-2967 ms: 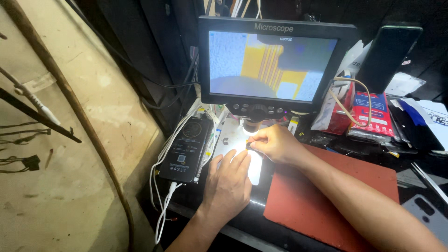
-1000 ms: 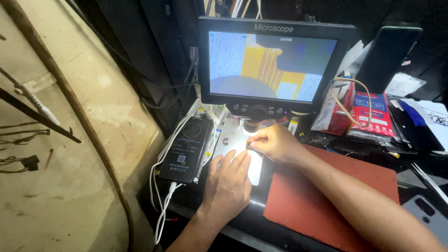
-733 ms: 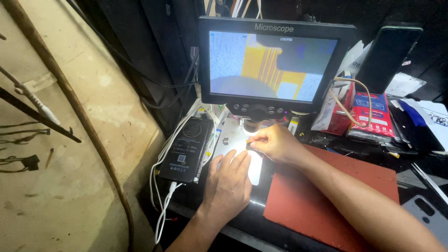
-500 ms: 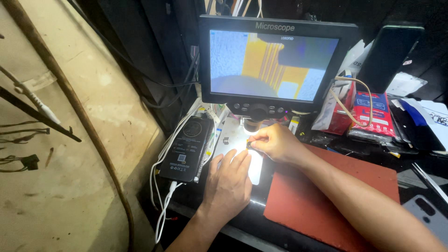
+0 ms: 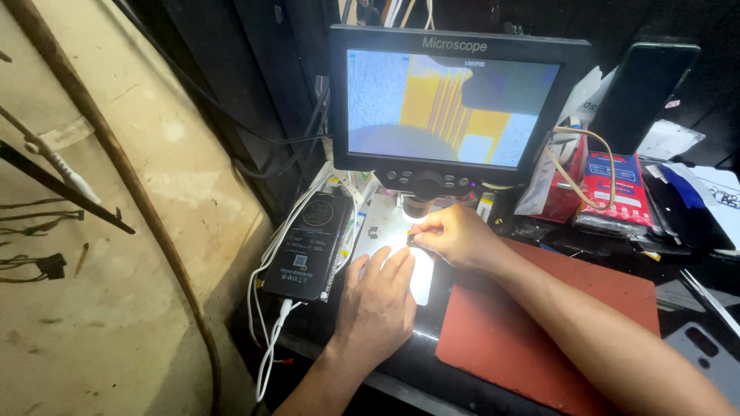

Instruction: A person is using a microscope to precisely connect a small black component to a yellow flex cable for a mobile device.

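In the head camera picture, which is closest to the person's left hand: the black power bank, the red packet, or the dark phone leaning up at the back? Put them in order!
From the left hand:
1. Black power bank, just to its left on the bench.
2. Red packet, off to the right, beside the screen.
3. Dark phone, leaning upright at the far right back.

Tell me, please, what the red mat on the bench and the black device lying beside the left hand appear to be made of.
The red mat looks like silicone or rubber: a matte, even surface with no glare, lying flat with soft edges. The black device seems to have a glossy plastic or glass back, since it catches faint reflections; which one is unclear. A white cable plugs into its near end.
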